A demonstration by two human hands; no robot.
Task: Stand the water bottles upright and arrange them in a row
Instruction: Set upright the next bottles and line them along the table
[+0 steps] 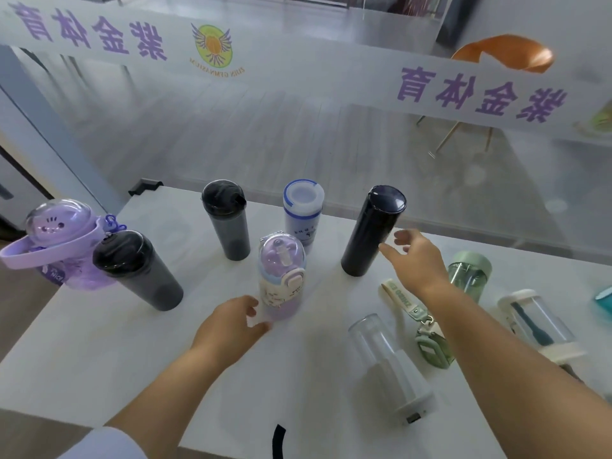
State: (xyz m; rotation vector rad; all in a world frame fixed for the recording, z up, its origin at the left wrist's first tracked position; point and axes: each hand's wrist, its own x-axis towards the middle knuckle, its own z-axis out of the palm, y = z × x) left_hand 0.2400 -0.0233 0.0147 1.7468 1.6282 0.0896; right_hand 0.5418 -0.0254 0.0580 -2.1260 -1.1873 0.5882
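Note:
Several bottles stand on a white table (pixel 99 352). A purple cat-dome bottle (pixel 56 240) and a smoky black tumbler (pixel 139 270) are at the left. Further back stand a second dark tumbler (pixel 228 223) and a white-blue bottle (pixel 303 213). A small purple dome-lid bottle (pixel 281 276) stands at the centre, and my left hand (pixel 231 323) is open just beside its base. A tall dark flask (pixel 374 230) stands right of centre; my right hand (pixel 417 260) is open next to it, fingertips just short of it.
At the right are a green bottle (pixel 470 270), a clear bottle on a white base (pixel 387 366), another clear bottle (pixel 543 326) and a green strap with a clip (pixel 427 332). A glass wall with purple lettering runs behind the table. A black strap (pixel 278 442) lies at the near edge.

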